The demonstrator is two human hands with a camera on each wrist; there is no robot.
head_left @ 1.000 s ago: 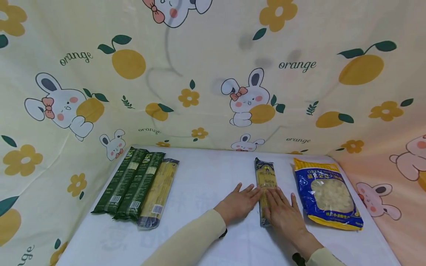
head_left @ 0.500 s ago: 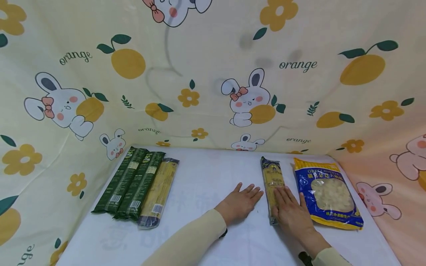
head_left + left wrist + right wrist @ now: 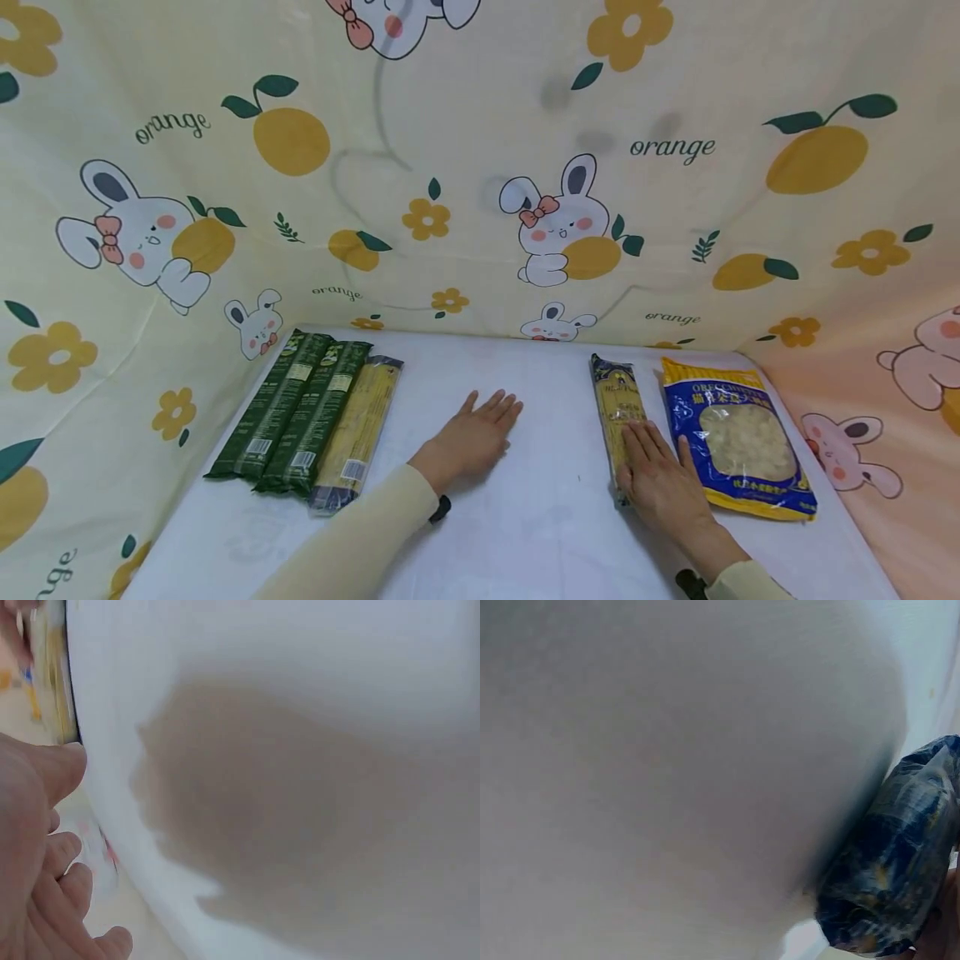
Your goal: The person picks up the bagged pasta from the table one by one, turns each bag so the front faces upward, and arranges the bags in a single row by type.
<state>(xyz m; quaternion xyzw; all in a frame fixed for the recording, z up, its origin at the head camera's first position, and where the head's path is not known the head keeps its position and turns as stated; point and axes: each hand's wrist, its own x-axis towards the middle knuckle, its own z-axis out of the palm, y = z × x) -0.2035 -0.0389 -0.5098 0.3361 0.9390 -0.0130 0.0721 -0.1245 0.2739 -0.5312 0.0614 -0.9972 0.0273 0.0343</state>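
A slim clear pack of spaghetti with dark blue ends lies on the white table at the right of centre. My right hand rests on its lower part, fingers stretched forward. In the right wrist view, the pack's dark blue end shows beside a sliver of the hand. My left hand is over the middle of the table, fingers spread and holding nothing. The left wrist view shows its thumb and loosely bent fingers and a shadow on the white cloth. A blue and yellow bag of orecchiette lies just right of my right hand.
Two dark green packs lie side by side at the left of the table. Another clear spaghetti pack sits along their right side. Patterned cloth with rabbits and oranges closes off the back and sides.
The spaghetti pack slid right, towards the orecchiette bag, with my right hand on it. My left hand came off the pack's side and moved left.
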